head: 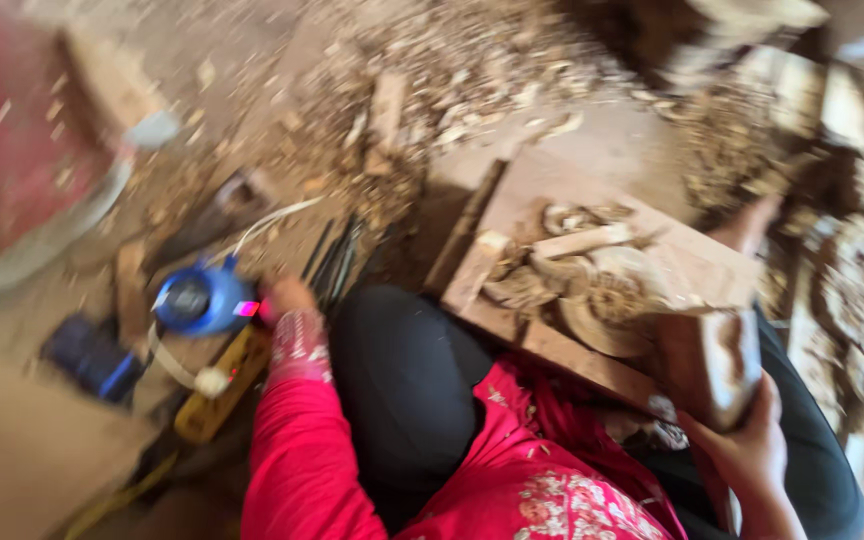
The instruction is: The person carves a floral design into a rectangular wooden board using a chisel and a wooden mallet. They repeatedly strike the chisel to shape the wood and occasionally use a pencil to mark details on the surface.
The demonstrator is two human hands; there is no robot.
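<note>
Woodcarving on a floor thick with chips, frame blurred by head motion. Person sits w/ a carved wooden panel (592, 290) resting across the lap, at about 2 o'clock from the knees; it bears rounded floral relief and a loose wood strip (582, 240) lying across the top.

Right hand (747, 450), at 4 o'clock, is closed around a wooden block (712, 365), fingers wrapped on its lower edge; the block sits just beside the panel's near corner, maybe touching it, can't tell thru the blur.

Left hand (287, 300), at 9 o'clock, reaches out to the floor by a blue round tool (202, 300) w/ a white cord, touching or just beside it. Whether the fingers are open or shut on anything isn't clear. A row of dark chisels (337, 262) lies just right of that hand, a yellow tool (222, 385) below it.

To do this reach well, my judgement:
1. Keep the block gripped firm so it doesn't tip onto the relief.
2. Hold the panel level on the lap while leaning left; the loose strip could slide off.
3. Look at the tool row before closing fingers, since chisel edges sit near the blue tool.
4. Mind the cord; a snag could drag the tool.
</note>
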